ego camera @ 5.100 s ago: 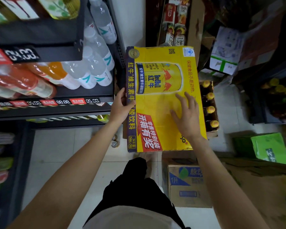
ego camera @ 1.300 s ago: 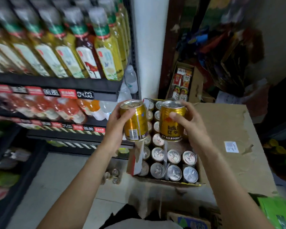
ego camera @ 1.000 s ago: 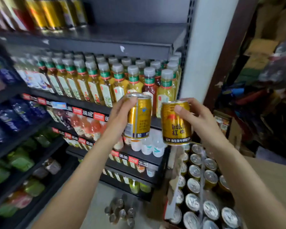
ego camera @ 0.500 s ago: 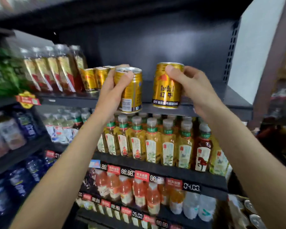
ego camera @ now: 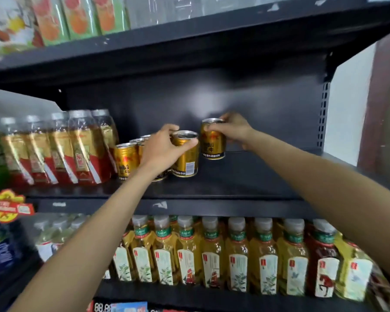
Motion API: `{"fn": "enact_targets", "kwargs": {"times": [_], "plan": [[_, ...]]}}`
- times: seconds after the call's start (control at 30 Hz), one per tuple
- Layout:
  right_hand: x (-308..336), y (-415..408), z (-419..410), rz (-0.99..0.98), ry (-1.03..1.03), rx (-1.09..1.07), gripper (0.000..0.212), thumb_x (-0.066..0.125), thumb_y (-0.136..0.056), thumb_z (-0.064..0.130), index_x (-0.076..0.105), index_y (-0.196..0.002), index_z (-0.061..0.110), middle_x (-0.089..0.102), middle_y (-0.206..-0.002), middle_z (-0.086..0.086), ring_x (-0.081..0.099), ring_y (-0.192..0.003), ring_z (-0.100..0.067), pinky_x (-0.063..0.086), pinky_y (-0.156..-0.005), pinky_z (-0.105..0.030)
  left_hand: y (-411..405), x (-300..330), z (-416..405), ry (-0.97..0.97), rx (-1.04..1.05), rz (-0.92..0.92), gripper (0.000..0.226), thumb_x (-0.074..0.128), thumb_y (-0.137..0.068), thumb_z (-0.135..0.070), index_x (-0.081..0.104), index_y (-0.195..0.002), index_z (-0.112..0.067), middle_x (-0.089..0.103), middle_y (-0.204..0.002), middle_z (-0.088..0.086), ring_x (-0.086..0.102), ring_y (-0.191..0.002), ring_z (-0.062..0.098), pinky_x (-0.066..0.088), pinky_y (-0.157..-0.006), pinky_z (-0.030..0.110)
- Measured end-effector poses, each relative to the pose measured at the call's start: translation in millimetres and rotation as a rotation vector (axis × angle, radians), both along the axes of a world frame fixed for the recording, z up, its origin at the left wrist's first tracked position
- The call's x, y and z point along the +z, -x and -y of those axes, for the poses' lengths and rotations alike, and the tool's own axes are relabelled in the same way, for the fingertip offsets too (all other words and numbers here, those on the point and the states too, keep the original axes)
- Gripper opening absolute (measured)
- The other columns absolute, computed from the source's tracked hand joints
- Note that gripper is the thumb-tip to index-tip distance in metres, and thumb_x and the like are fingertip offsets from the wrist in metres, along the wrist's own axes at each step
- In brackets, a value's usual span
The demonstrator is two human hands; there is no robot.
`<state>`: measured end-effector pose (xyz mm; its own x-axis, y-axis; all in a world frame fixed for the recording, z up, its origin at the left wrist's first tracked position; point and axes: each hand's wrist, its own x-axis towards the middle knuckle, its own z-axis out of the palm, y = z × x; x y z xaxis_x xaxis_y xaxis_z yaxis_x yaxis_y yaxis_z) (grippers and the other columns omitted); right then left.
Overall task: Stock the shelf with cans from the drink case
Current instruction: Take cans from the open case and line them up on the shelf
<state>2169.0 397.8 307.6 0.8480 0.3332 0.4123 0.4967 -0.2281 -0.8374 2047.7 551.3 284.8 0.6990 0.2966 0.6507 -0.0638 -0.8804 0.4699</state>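
Head view: a dark metal shelf, matte black board and back panel, mostly bare on its right half. Left hand curled round the top of a gold can, can upright with its base on or just above the shelf board, cannot tell which, close beside the cans already stocked. Right hand pinching the rim of a second gold can from above, farther back and to the right, upright, base near the board toward the back panel. Small cluster of standing gold cans just left of the left hand, partly hidden behind it. Left of those, a row of tall bottles with gold-and-red labels, tightly packed. Upper shelf overhead, carrying blurred cartons with red and green print. Lower shelf below the arms, filled edge to edge with a row of yellow tea bottles, white caps, one darker red-brown bottle toward the right. Red-and-yellow promo tag on the left shelf edge. Pale wall beyond the rack's perforated right upright. Drink case not in view.
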Motion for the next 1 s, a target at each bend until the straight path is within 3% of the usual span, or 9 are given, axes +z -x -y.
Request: {"fn": "enact_targets", "kwargs": {"times": [0.07,0.17,0.27,0.4,0.53,0.83,0.93,1.0], "plan": [[3,-13,-11,0.024,0.067,-0.026,0.049,0.080,-0.064,0.041,0.061,-0.099,0.013,0.065,-0.110,-0.010,0.062,-0.103,-0.023,0.052,-0.090,-0.038,-9,-4,-2,-0.091,0.072,-0.026,0.068,0.061,-0.078,-0.062,0.048,-0.129,-0.019,0.063,-0.122,0.002,0.056,-0.115,0.022,0.044,-0.090,0.033],[5,-31,-27,-0.001,0.110,-0.008,0.049,0.077,-0.073,0.031,0.059,-0.112,0.008,0.062,-0.116,-0.012,0.061,-0.105,-0.024,0.054,-0.089,-0.038,-18,-8,-3,-0.241,0.159,-0.042,0.068,0.053,-0.082,-0.063,0.045,-0.132,-0.017,0.065,-0.117,0.009,0.058,-0.111,0.029,0.045,-0.084,0.034],[0,-50,-45,0.017,0.191,0.020,0.035,0.076,-0.074,0.030,0.061,-0.096,0.009,0.066,-0.107,-0.012,0.064,-0.099,-0.023,0.056,-0.085,-0.040,-20,-10,-4,-0.284,0.189,-0.035,0.062,0.050,-0.085,-0.060,0.050,-0.130,-0.017,0.066,-0.116,0.011,0.060,-0.108,0.031,0.044,-0.082,0.034],[-4,-69,-67,0.045,0.241,0.036,0.028,0.076,-0.071,0.037,0.060,-0.077,0.016,0.067,-0.096,-0.008,0.066,-0.093,-0.021,0.058,-0.077,-0.034,-20,-8,-5,-0.347,0.227,-0.054,0.058,0.047,-0.085,-0.060,0.055,-0.127,-0.021,0.065,-0.118,0.010,0.060,-0.106,0.032,0.045,-0.082,0.035],[-4,-78,-78,0.043,0.293,0.068,0.037,0.075,-0.072,0.041,0.063,-0.089,0.010,0.068,-0.097,-0.009,0.067,-0.090,-0.022,0.058,-0.079,-0.037,-17,-8,-4,-0.368,0.231,-0.074,0.063,0.045,-0.083,-0.066,0.054,-0.128,-0.022,0.062,-0.124,0.006,0.058,-0.111,0.029,0.047,-0.084,0.036],[-11,-84,-90,0.043,0.319,0.158,0.027,0.068,-0.083,0.032,0.058,-0.091,0.009,0.062,-0.094,-0.009,0.064,-0.098,-0.025,0.056,-0.080,-0.036,-24,-4,-7,-0.330,0.206,-0.134,0.062,0.046,-0.085,-0.063,0.054,-0.128,-0.020,0.062,-0.124,0.008,0.056,-0.115,0.027,0.047,-0.090,0.037],[-8,-84,-83,0.027,0.371,0.193,0.043,0.064,-0.085,0.039,0.058,-0.112,0.007,0.062,-0.115,-0.010,0.058,-0.111,-0.026,0.051,-0.088,-0.035,-30,5,-9,-0.292,0.191,-0.161,0.061,0.047,-0.085,-0.063,0.054,-0.128,-0.020,0.063,-0.123,0.006,0.056,-0.115,0.026,0.043,-0.090,0.034],[0,-78,-73,0.043,0.332,0.208,0.062,0.060,-0.087,0.044,0.043,-0.136,0.010,0.046,-0.141,-0.009,0.044,-0.129,-0.026,0.040,-0.100,-0.036,-37,15,-9,-0.240,0.200,-0.159,0.063,0.048,-0.083,-0.066,0.055,-0.126,-0.021,0.065,-0.120,0.005,0.057,-0.114,0.025,0.041,-0.091,0.033]]}}
